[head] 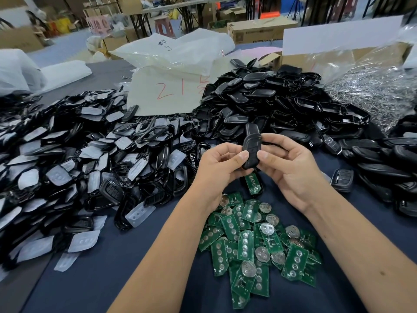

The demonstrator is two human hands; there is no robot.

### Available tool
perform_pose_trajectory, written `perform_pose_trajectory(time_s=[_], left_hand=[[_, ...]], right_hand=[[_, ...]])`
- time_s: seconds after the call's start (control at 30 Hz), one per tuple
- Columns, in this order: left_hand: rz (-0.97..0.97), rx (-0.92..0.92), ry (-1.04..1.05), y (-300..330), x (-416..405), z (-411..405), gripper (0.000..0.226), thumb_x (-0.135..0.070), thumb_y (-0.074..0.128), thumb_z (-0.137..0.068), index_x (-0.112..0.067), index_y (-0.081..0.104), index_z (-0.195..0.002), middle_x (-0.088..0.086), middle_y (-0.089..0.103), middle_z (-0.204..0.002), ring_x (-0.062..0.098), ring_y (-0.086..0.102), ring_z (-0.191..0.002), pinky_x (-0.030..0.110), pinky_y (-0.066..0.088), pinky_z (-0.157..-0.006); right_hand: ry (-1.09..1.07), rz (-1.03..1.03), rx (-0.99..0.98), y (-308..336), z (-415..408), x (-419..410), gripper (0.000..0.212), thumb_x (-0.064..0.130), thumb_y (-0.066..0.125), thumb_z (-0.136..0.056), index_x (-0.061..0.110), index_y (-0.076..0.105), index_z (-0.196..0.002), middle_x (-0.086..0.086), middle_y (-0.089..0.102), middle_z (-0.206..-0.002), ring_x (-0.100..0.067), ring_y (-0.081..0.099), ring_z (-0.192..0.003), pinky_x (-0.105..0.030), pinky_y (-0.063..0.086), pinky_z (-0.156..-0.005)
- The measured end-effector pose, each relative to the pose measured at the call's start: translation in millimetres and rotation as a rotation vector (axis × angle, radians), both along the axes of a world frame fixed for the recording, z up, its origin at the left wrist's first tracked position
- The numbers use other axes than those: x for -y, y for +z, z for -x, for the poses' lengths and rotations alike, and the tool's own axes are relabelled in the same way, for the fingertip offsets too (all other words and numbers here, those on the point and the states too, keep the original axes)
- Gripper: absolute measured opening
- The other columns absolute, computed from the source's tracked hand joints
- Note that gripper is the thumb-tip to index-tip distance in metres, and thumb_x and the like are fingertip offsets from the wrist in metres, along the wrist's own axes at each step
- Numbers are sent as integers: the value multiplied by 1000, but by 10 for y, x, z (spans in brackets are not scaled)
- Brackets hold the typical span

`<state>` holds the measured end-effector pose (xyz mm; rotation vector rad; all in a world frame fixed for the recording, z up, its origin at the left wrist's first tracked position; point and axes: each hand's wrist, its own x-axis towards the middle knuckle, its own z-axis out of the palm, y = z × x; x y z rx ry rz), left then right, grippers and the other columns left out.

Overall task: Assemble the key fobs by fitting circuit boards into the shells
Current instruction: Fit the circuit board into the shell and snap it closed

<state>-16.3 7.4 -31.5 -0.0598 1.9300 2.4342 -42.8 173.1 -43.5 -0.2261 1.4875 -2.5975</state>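
Both my hands hold one black key fob shell [251, 147] upright above the table's middle. My left hand [218, 166] grips its left edge with the thumb on the front, and my right hand [286, 163] pinches its right edge. Just below the fob lies a black shell with a green circuit board in it [253, 183]. A loose heap of green circuit boards [255, 240], some with round coin cells, lies on the dark blue cloth [112, 267] between my forearms.
A wide pile of black front frames with white rubber pads [79, 168] covers the left. A mound of black back shells [270, 102] rises behind my hands. A clear bag of metal rings [372, 91] sits far right, and closed fobs [341, 179] lie on the right.
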Motion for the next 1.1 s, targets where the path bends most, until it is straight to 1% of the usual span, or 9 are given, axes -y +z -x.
perform_pose_trajectory(time_s=[0.2,0.47,0.63,0.7,0.8,0.87,0.93,1.03,1.1], left_hand=[[30,-30,15,-16,-9,-2,11,-4,63,-100,-8,67,-90,15,71,-93,21,70,-87,37,62,-89],[99,-43,-11,-7,-1,-8,12,-10,63,-101,-12,66,-90,12,73,-89,20,71,-85,45,60,-93],[179,-41,4,10,-38,-4,16,-16,62,-103,-18,64,-88,8,66,-83,15,61,-73,29,56,-69],[208,-59,31,17,-49,-7,15,-16,60,-104,-17,62,-89,8,65,-80,13,59,-71,26,54,-65],[406,-180,113,7,-45,1,17,-14,61,-103,-17,57,-86,4,54,-69,14,50,-63,25,46,-61],[572,-274,148,6,-55,5,18,-13,64,-100,-18,54,-85,-7,48,-62,11,42,-58,24,38,-59],[688,-343,161,20,-89,-10,17,-11,65,-98,-17,54,-85,-7,50,-61,6,41,-57,20,35,-58],[862,-435,195,21,-128,-27,17,-9,66,-95,-15,54,-84,-6,52,-68,12,48,-68,26,37,-60],[961,-491,225,16,-154,-34,17,-8,66,-94,-12,53,-83,-4,50,-75,18,47,-74,35,41,-64]], right_hand=[[-13,-115,12,-14,14,15,50,5,74,-76,-9,65,-124,-24,76,-109,-29,76,-94,-32,64,-78],[54,-96,-3,-22,6,-12,44,4,71,-79,-6,68,-121,-20,78,-109,-29,76,-96,-39,65,-86],[46,-11,30,-1,11,-14,47,4,71,-77,0,67,-123,-14,80,-98,-21,78,-82,-27,63,-69],[-17,-5,29,-7,-5,18,47,6,74,-75,0,67,-121,-16,80,-98,-23,78,-83,-27,62,-69],[-116,-85,-10,-23,-37,73,41,16,78,-75,1,71,-113,-18,79,-97,-26,76,-86,-31,63,-73],[-166,-129,-10,-34,-49,98,42,24,81,-75,1,73,-109,-19,77,-95,-28,75,-88,-34,64,-75],[-202,-179,-19,-38,-62,114,41,27,84,-76,1,75,-107,-21,78,-96,-30,77,-90,-38,65,-77],[-198,-244,-75,-46,-71,124,7,19,81,-89,13,82,-92,-15,80,-92,-24,79,-89,-32,64,-76],[-171,-249,-100,-38,-84,128,12,13,78,-92,23,84,-90,-10,81,-93,-21,79,-90,-29,63,-77]])
